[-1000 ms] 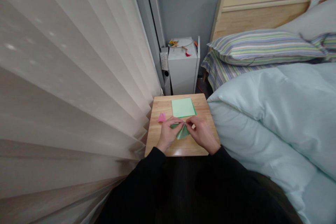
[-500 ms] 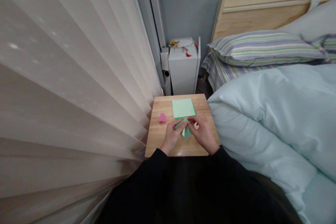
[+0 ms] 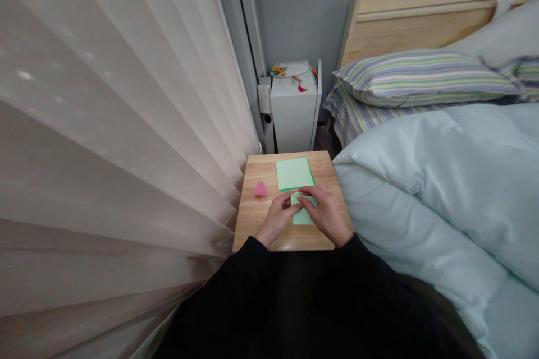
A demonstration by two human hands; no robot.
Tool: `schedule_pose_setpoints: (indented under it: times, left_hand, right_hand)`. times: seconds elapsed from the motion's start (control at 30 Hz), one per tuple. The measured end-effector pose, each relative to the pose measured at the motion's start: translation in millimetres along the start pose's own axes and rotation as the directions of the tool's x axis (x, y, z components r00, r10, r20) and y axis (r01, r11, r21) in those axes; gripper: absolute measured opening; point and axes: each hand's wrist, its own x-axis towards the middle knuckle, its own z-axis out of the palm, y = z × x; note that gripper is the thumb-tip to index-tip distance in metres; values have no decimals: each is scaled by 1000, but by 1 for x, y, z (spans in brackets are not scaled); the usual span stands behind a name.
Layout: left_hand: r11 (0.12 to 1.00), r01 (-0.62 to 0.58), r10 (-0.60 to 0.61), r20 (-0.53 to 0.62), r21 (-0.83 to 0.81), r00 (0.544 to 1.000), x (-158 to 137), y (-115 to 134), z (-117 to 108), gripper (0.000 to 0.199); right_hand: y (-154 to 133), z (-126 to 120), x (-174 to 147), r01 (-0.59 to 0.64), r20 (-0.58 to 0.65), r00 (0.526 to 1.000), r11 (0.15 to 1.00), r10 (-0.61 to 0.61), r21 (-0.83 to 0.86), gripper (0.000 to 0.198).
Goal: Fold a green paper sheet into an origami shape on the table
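Note:
Between my hands is a light green folded paper, now lying fairly flat and square in outline. My left hand grips its left side, thumb on top. On the upper right part, my right hand pinches the paper with thumb and fingers, hiding some of it. Just beyond my fingertips lies a stack of green paper sheets, the top one pale. A small folded pink paper rests to the left of the stack.
The small wooden table stands close against a pleated curtain on the left. On the right is a bed with a pale blue quilt. Behind the table stands a white cabinet with small items on top.
The green paper has gone from a raised, partly opened shape with pointed flaps to a flatter square. Both hands stay on it, with small finger shifts.

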Motion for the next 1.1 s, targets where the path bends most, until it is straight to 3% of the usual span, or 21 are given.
schedule_pose_setpoints:
  times: [0.13, 0.37, 0.47, 0.57, 0.7, 0.97, 1.1]
  left_hand:
    - [1000, 0, 0, 17, -17, 1000, 1, -2, 0, 38]
    - [980, -52, 50, 17, 192, 999, -1, -1, -3, 33]
    - [986, -54, 56, -12, 155, 998, -1, -1, -3, 36]
    - [994, -58, 65, -77, 97, 995, 1, 0, -4, 42]
    - [995, -73, 82, -173, 62, 981, 3, 1, -7, 44]
    - [978, -94, 113, -93, 187, 989, 0, 4, -5, 40]
    - [969, -116, 143, -112, 216, 983, 0, 4, -5, 42]
  right_hand:
    - [2, -1, 1, -57, -29, 998, 997, 58, 49, 16]
    - [3, -1, 3, -156, 20, 988, 950, 156, 272, 19]
    - [3, -1, 3, -156, -25, 985, 940, 171, 304, 24]
    - [7, 2, 2, -189, -73, 972, 923, 225, 336, 41]
    - [15, 7, 0, -271, -32, 947, 846, 320, 459, 56]
    - [9, 0, 2, -226, -76, 956, 877, 283, 423, 36]
    - [3, -3, 3, -199, -81, 964, 886, 254, 419, 28]
